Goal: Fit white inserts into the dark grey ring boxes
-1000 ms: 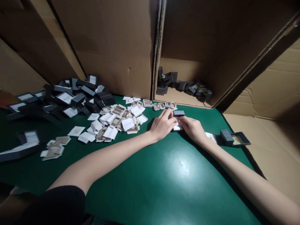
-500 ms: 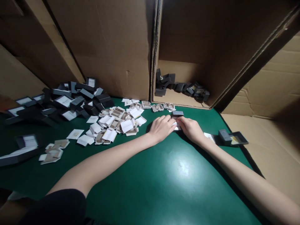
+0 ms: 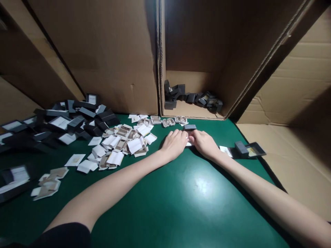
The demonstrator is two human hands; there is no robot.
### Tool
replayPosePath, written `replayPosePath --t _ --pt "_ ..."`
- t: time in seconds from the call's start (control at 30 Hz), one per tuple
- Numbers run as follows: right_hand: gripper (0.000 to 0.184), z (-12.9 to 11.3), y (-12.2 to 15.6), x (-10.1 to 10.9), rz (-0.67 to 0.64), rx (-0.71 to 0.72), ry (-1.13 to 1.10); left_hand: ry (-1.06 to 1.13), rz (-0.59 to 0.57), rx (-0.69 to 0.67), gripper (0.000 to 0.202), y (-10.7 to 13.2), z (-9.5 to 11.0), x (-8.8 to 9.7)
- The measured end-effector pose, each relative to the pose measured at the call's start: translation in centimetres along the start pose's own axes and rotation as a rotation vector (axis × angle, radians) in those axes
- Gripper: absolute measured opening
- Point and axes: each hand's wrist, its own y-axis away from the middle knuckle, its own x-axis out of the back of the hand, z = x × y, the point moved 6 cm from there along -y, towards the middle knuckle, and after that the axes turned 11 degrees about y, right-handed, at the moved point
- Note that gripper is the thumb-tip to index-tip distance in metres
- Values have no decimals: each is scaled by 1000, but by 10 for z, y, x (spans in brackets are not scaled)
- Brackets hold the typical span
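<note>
My left hand (image 3: 173,145) and my right hand (image 3: 206,144) meet over the green table, fingers bent and thumbs almost touching. Between them is a small black box (image 3: 190,127); its dark edge shows behind the fingertips. A bit of white card (image 3: 189,144) shows below the thumbs, and my hands hide the rest. Both hands are closed around the box and card from either side. To the right of my right hand lie a white paper (image 3: 225,151), an upright black box part (image 3: 241,149) and an open black tray (image 3: 255,150) with something yellowish inside.
Left of my hands spreads a pile of white and grey folded card inserts (image 3: 121,139). Many black boxes (image 3: 77,120) are heaped at the far left. A large cardboard carton (image 3: 196,114) lies open at the back, with several black boxes (image 3: 191,98) inside.
The view has shifted slightly, so the scene sits further left and a little lower. My hands stay together on the box, with the thumbs slightly changed in position.
</note>
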Motion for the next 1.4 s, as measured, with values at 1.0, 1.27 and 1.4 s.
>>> replayPosePath --t 1.0,1.27,1.4 --pt "24 4 5 21 236 -96 -152 46 91 -148 23 6 0 11" --pt "23 -6 17 26 195 -1 -70 -29 120 -310 25 11 17 15" --pt "22 -8 19 29 179 -8 -57 16 103 -328 27 14 21 14"
